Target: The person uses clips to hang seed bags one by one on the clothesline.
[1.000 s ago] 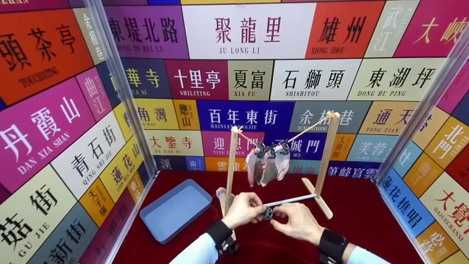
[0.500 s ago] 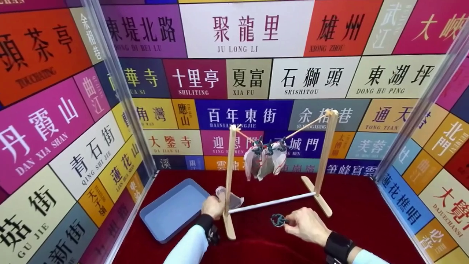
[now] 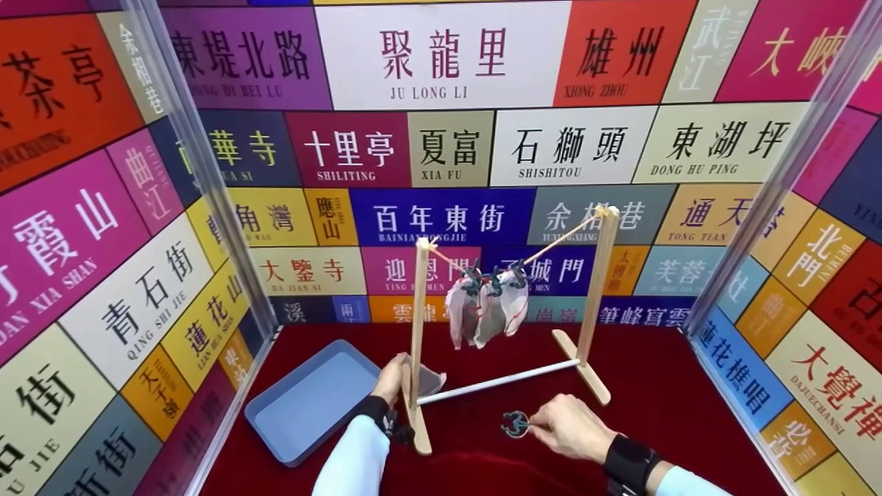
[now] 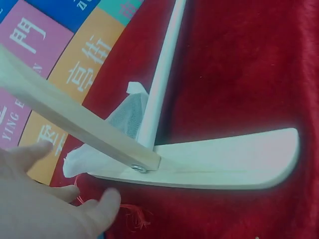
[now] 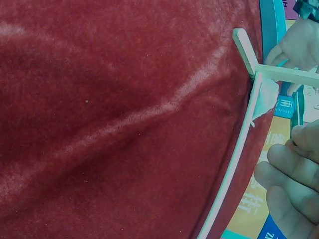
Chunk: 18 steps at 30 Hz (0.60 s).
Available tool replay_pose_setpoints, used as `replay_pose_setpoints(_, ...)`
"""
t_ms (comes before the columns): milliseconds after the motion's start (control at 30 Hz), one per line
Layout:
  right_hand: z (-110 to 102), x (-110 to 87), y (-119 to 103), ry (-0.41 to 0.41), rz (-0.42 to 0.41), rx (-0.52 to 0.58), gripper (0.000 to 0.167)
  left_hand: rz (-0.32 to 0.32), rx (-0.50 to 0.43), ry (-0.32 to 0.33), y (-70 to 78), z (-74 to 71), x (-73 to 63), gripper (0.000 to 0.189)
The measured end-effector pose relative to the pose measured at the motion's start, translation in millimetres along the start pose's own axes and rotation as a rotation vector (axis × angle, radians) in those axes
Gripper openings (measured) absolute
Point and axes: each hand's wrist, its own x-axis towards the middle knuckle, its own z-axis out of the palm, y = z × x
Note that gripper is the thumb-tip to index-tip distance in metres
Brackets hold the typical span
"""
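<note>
My right hand [image 3: 572, 424] pinches a dark green plastic clip [image 3: 515, 424] above the cloth, in front of the wooden rack's white crossbar [image 3: 503, 380]. Beside the rack's left post [image 3: 417, 324] is my left hand [image 3: 390, 380], partly hidden by that post in the head view. The left wrist view shows its fingers spread, with nothing gripped. Close to them, behind the post's foot, lies a white mesh drawstring pouch [image 4: 127, 117] with red string [image 4: 137, 215]. Similar white pouches [image 3: 484, 315] hang from the rack's sagging cord, held by several dark green clips [image 3: 490, 282].
A blue-grey tray [image 3: 267, 435] stands left of the rack. The rack's right post [image 3: 597, 296] rises from a flat wooden foot [image 3: 582, 368]. Dark red cloth [image 3: 482, 468] covers the table, enclosed by walls of colourful panels with Chinese lettering.
Both hands were together at the clip in front of the crossbar. They have parted: the left moved left to the pouch beside the post, while the right kept the clip.
</note>
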Motion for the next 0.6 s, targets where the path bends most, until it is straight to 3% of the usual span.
replay_pose_setpoints(100,-4.0,-1.8,-0.6,-0.043,0.012,0.019,0.022,-0.035,-0.045,-0.020,-6.5,3.4,9.7,0.066)
replay_pose_setpoints(133,-4.3,-0.5,-0.4,-0.052,0.017,0.025,0.022,-0.048,-0.046,-0.010,-15.3,0.6,19.2,0.066)
replay_pose_setpoints(300,-6.8,0.4,1.8,-0.043,0.034,0.038,0.024,-0.058,-0.010,0.095,-84.7,-12.7,87.7,0.050)
replay_pose_setpoints(400,-7.9,-0.5,3.9,-0.042,0.030,0.047,0.022,-0.035,0.002,0.088,-111.4,-18.7,115.5,0.039)
replay_pose_setpoints(500,-10.4,-1.2,6.6,-0.047,0.031,0.048,0.020,-0.033,0.007,0.065,-116.6,-19.5,122.3,0.040)
replay_pose_setpoints(600,-15.7,-1.2,11.2,-0.034,0.032,0.021,0.015,0.045,0.040,0.090,-102.1,-14.4,110.4,0.049)
